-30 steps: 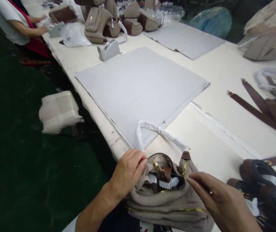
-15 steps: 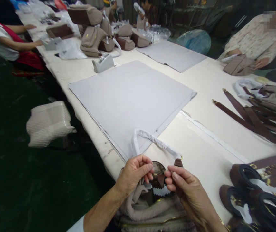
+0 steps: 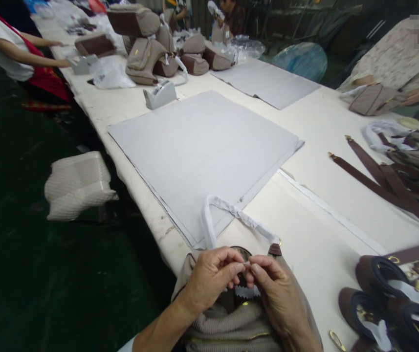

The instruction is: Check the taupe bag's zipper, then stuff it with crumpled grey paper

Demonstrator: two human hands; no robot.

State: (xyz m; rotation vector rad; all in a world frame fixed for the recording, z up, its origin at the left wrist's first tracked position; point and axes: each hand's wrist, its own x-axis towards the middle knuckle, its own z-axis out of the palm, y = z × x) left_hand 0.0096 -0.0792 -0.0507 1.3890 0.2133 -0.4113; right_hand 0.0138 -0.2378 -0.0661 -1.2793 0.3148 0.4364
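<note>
A taupe handbag [image 3: 231, 326] with gold zips is at the near table edge, its handle [image 3: 209, 215] wrapped in white and arching away from me. Above the bag's opening, my left hand [image 3: 214, 276] pinches with thumb and forefinger. Opposite it, my right hand [image 3: 277, 286] pinches too, the fingertips of both meeting. Something tiny and pale shows between them, too small to name. Behind the fingers is a dark round piece, mostly hidden. A brown leather tab [image 3: 275, 250] with a gold ring joins the handle's right end.
Grey sheets [image 3: 209, 146] lie ahead on the white table, with a tape dispenser [image 3: 160, 95] behind. Brown straps [image 3: 363, 181] and rolled straps [image 3: 372, 276] are at right. Stuffed bags [image 3: 145, 58] are piled at the back. A co-worker [image 3: 400, 58] handles a bag at right; another person sits left.
My hands have come together; their fingertips were apart and now meet over the bag. The view has shifted slightly, and a gold clip now shows at the lower right.
</note>
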